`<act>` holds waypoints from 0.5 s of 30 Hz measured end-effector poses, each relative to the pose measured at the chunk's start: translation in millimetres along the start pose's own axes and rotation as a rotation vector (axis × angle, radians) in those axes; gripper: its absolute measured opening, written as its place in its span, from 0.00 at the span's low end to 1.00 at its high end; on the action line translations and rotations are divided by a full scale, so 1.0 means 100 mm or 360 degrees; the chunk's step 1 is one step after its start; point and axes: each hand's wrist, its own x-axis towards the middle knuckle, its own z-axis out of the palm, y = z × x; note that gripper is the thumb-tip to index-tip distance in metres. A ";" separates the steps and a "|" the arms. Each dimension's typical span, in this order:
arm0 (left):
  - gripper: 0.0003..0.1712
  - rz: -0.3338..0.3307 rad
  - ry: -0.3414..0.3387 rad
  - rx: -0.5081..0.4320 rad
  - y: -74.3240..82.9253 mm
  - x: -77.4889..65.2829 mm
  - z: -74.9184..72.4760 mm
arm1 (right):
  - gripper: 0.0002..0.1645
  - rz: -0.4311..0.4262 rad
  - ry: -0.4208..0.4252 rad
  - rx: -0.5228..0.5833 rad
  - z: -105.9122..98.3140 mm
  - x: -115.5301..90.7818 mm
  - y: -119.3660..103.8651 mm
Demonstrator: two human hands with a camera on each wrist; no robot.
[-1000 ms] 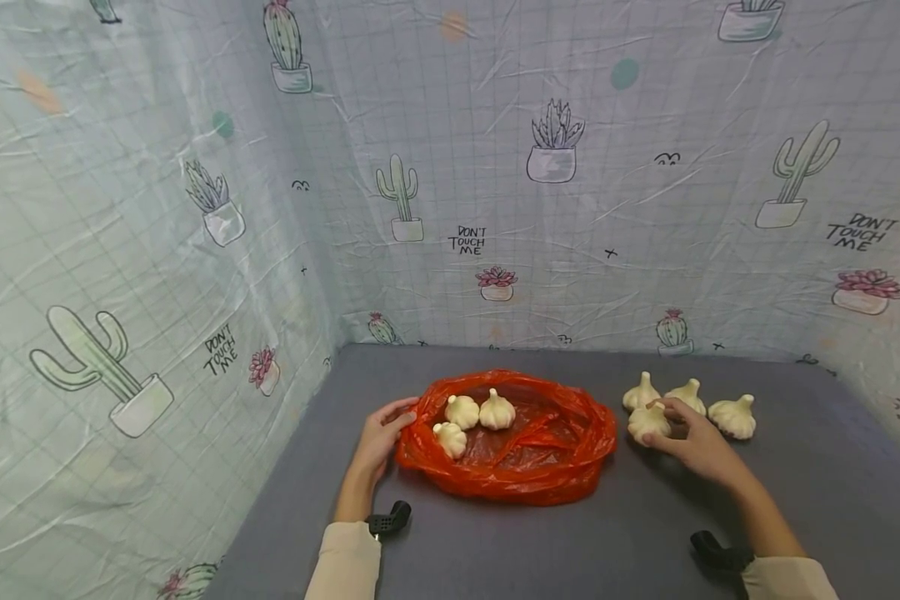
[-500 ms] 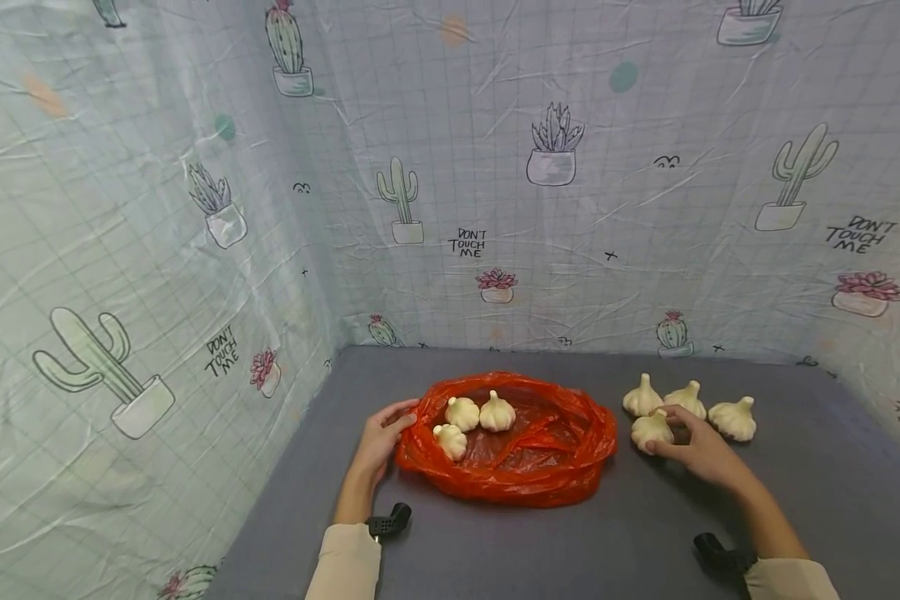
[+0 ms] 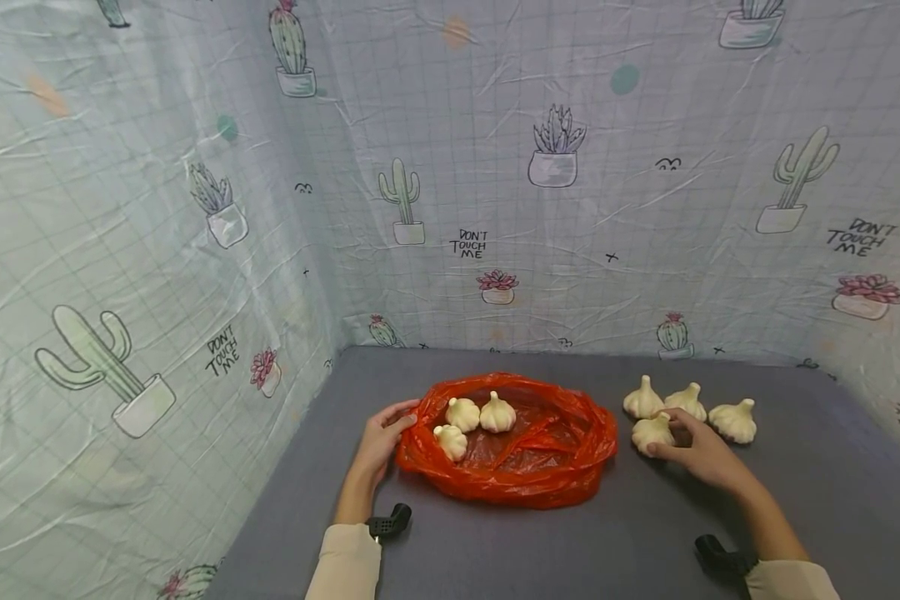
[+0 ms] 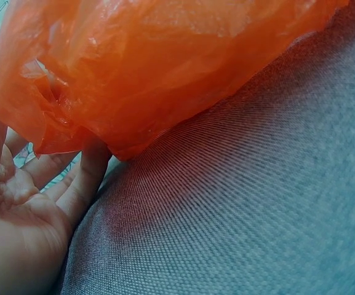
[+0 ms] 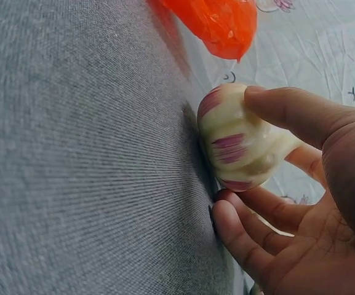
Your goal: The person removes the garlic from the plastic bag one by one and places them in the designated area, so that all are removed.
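A red plastic bag [image 3: 510, 492] lies spread on the table, its mouth facing up. Inside its left half sit three garlic bulbs [image 3: 498, 412]. My left hand [image 3: 378, 437] holds the bag's left rim; in the left wrist view the film [image 4: 134, 80] hides some fingertips. To the right of the bag, my right hand [image 3: 701, 450] has thumb and fingers around a garlic bulb [image 3: 652, 435]. Seen from the right wrist, this garlic bulb [image 5: 235, 138] has purple streaks and sits at the table surface, thumb on one side and fingers on the other.
Behind the right hand stand more garlic bulbs: one at the back left [image 3: 643, 398], another garlic bulb [image 3: 686, 402] beside it, and a tilted garlic bulb [image 3: 733, 418] farther right. A cactus-print curtain [image 3: 495, 167] borders the grey table [image 3: 525, 550].
The garlic bulb in my right hand has shifted slightly toward me and to the right, and its stem shows more. The left hand and the bag have stayed in place.
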 end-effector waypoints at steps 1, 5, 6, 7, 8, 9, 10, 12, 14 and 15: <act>0.20 0.0001 -0.0001 0.0000 0.00 0.00 0.00 | 0.34 -0.0005 0.0002 -0.0001 0.00 0.00 0.00; 0.20 -0.0005 -0.0005 0.0004 0.01 0.00 0.00 | 0.35 -0.0003 0.0003 -0.0007 0.00 -0.01 0.00; 0.20 -0.0003 -0.0011 0.0005 0.01 0.00 0.00 | 0.37 0.0006 -0.0003 -0.0006 -0.01 -0.01 -0.01; 0.20 -0.0002 -0.0015 0.0002 0.00 0.01 0.00 | 0.38 0.0014 -0.0009 -0.0008 -0.02 -0.01 -0.01; 0.20 0.0001 -0.0021 -0.0002 0.00 0.01 -0.01 | 0.40 0.0027 -0.0014 -0.0010 -0.02 -0.01 -0.02; 0.21 0.0005 -0.0028 -0.0005 0.00 0.02 -0.01 | 0.41 0.0033 -0.0021 -0.0009 -0.03 -0.01 -0.02; 0.21 0.0011 -0.0033 -0.0006 0.00 0.02 -0.01 | 0.42 0.0044 -0.0029 -0.0010 -0.04 -0.02 -0.03; 0.22 0.0019 -0.0040 -0.0013 -0.01 0.03 -0.01 | 0.42 0.0048 -0.0041 -0.0008 -0.05 -0.02 -0.03; 0.23 0.0021 -0.0040 -0.0018 -0.01 0.03 -0.01 | 0.38 0.0032 -0.0038 -0.0004 -0.05 -0.02 -0.04; 0.23 0.0020 -0.0040 -0.0018 -0.02 0.03 -0.01 | 0.36 0.0019 -0.0031 -0.0007 -0.05 -0.02 -0.04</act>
